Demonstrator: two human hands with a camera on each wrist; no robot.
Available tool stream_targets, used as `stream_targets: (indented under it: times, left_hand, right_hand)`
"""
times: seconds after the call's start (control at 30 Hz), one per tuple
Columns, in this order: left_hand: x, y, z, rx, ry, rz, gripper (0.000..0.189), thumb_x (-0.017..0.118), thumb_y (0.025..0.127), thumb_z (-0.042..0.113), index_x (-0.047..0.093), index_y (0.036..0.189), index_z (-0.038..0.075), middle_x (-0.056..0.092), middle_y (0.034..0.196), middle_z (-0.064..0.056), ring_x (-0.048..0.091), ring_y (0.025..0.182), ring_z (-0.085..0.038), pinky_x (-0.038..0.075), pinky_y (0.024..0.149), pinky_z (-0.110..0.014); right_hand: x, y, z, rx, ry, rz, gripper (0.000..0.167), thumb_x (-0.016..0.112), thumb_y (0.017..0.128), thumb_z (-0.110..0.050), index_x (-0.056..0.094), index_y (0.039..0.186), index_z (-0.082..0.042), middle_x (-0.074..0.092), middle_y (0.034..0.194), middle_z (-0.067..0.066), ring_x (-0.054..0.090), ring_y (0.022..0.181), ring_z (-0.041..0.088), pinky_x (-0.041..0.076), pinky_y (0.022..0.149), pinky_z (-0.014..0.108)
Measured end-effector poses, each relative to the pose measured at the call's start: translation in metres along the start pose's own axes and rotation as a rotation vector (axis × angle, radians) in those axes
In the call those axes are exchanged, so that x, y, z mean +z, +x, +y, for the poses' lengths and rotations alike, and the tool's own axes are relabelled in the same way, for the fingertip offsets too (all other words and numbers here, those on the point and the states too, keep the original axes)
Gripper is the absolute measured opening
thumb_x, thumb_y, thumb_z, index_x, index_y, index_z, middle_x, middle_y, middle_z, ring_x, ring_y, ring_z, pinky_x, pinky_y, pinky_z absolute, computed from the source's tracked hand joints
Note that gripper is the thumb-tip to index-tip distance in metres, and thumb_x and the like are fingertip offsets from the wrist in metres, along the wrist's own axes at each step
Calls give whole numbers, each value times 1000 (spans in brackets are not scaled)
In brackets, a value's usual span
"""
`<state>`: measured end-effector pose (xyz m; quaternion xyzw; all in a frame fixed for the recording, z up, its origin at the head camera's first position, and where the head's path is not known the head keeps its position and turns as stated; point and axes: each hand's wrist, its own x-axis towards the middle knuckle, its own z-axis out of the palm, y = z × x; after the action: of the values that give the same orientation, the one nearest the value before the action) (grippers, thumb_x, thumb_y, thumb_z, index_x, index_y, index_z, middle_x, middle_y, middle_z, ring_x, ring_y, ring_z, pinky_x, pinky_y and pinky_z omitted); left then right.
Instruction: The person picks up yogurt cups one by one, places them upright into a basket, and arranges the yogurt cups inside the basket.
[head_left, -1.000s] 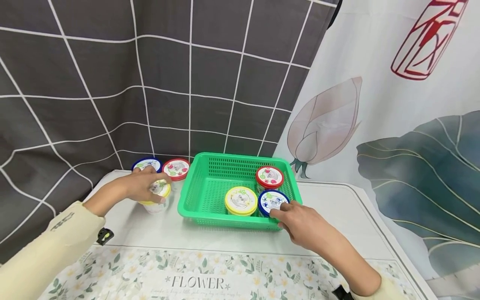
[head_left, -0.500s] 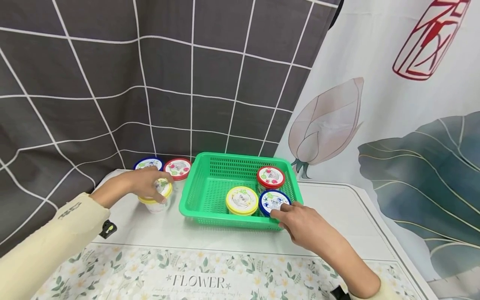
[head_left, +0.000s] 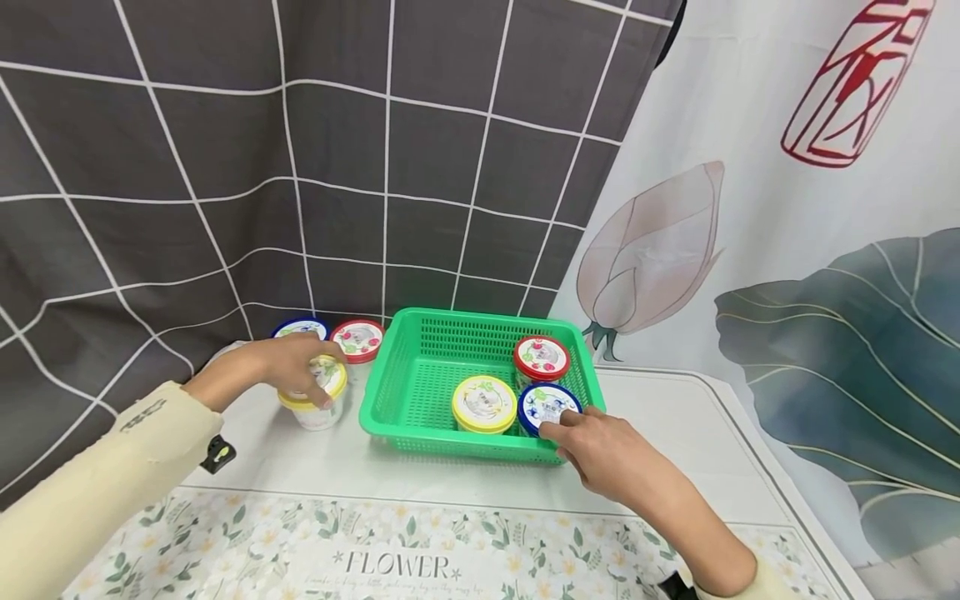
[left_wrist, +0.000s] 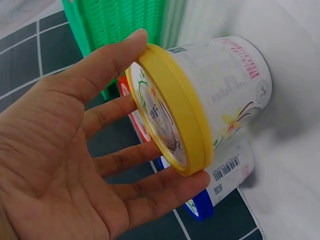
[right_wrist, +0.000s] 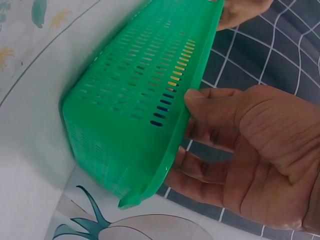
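On yellow lid (left_wrist: pixel 177 112), left hand (head_left: pixel 288 367) unmoved

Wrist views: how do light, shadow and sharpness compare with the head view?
Head: brighter, tub lids clear; left wrist: dimmer, soft shadow near the yellow-lidded tub, small print soft; right wrist: dim, soft shading on the tabletop beside the green basket.

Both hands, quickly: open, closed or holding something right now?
Left hand: gripping the yellow-lidded tub.
Right hand: holding the green basket by its edge.
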<state>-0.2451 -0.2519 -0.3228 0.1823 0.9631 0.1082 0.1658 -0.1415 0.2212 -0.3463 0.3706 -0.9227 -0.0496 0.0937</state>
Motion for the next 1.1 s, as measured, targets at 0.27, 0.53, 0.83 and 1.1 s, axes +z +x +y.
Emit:
stream_targets:
  times: [0.27,0.53,0.83,1.1]
  left_hand:
    - [-7,-3,2,-4,4,-10,75,99,83,35,70,149,14,62,148,-30,57,131,-47,61,105,-66]
    - [-26,-9,2,2,12,-20,72,101,78,29,73,143,17,64,145,-25,57,129,-43,64,96,-57]
    - [-46,-21,6,-3,24,-3,68,102,76,30,75,138,22,65,139,-20,59,125,-41,66,91,-54]
    - [-62,-36,14,22,35,73,66,102,75,25,77,136,24,66,130,-17,61,118,-38,65,88,-52]
  right_hand:
    - [0,0,-1,10,-9,-9,28,88,95,-9,69,110,-23,67,90,0,55,76,20,51,62,32]
    - [0,0,-3,26,-7,-17,26,87,97,-10,69,109,-23,68,90,0,57,77,20,53,61,34]
    - [-1,1,-3,44,-7,-33,26,87,97,-10,70,111,-23,71,92,2,59,78,21,55,63,36]
    - [-1,1,-5,52,-11,-32,27,87,97,-9,69,110,-24,69,91,0,58,77,21,54,60,36]
